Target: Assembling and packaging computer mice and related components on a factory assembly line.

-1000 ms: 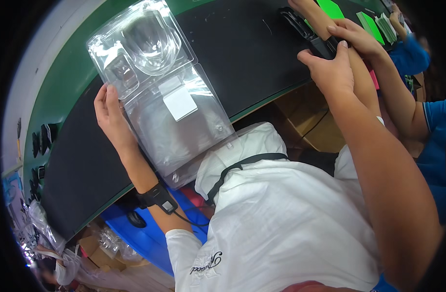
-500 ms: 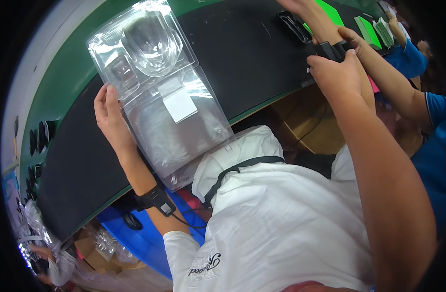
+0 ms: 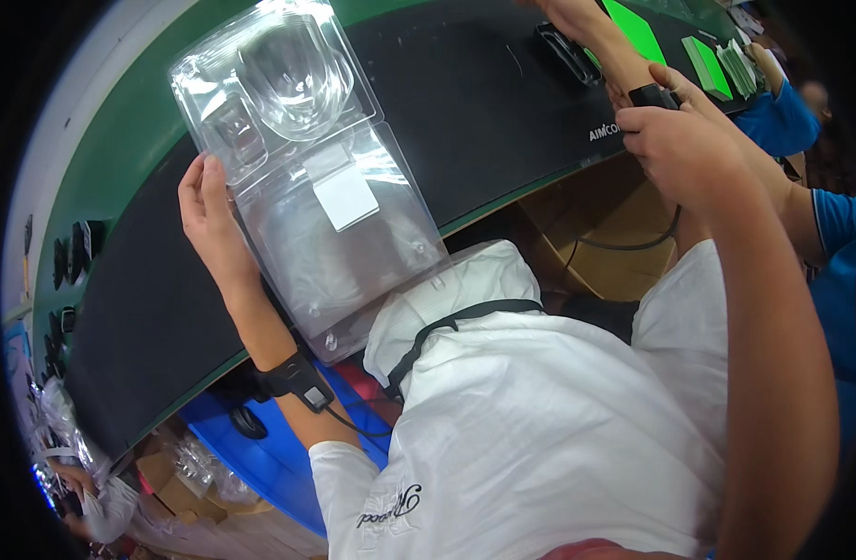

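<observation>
Touching the near-left edge of a clear plastic package [image 3: 283, 219], the left hand [image 3: 207, 210] is sighted between 9 and 10 o'clock, fingers slightly bent; whether it grips or merely rests cannot be determined. The package lies unfolded toward 10 o'clock on a black tabletop [image 3: 475, 117], moulded cavities at its upper end and its flat lower end overhanging the table edge. A folded white card [image 3: 346, 201] shows at the flat half; above or beneath the film is unclear. The right hand [image 3: 573, 17] reaches to 1 o'clock and is cut off by the upper border; its hold cannot be determined. Nearest to it is a black frame-like object [image 3: 568, 56], with a bright green sheet [image 3: 636, 33] just clockwise. At 2 o'clock, a co-worker's hands [image 3: 685, 154] are at the black band [image 3: 650, 96] on the right wrist, partly obscuring it. A second black band [image 3: 299, 381] circles the left wrist at 8 o'clock. A blue tub [image 3: 288, 471] is noted toward 7 o'clock, below table level.
</observation>
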Demonstrator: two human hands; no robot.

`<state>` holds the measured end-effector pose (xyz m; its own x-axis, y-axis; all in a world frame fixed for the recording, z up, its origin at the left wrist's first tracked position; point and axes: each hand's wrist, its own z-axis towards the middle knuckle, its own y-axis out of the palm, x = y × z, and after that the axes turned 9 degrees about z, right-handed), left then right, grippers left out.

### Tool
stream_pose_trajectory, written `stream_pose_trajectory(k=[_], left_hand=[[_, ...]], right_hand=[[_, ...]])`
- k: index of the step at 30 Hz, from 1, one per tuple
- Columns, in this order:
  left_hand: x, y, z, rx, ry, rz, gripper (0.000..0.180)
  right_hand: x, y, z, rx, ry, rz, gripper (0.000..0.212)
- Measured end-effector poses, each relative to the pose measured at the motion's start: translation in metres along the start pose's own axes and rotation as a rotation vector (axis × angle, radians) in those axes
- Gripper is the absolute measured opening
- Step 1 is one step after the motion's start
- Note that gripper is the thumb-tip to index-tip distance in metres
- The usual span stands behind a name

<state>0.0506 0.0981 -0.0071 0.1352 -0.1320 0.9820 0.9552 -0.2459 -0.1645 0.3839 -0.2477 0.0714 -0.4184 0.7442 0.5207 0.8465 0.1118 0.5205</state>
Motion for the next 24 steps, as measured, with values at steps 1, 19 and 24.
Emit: stream_pose_trajectory(k=[1,19,24], left_hand=[[0.0,-0.001,0.0,0.012,0.005,0.009,0.046],[-0.007,0.008,-0.008,0.039,0.062,-0.126,0.035],[-0.006,0.009,-0.006,0.129,0.156,-0.157,0.025]], right_hand=[[-0.005,-0.003,0.003,0.004,0.006,-0.155,0.056],[0.08,0.029,0.204,-0.878,-0.435,-2.093,0.026],[0.094,0.001,0.202,-0.838,-0.318,-2.154,0.026]])
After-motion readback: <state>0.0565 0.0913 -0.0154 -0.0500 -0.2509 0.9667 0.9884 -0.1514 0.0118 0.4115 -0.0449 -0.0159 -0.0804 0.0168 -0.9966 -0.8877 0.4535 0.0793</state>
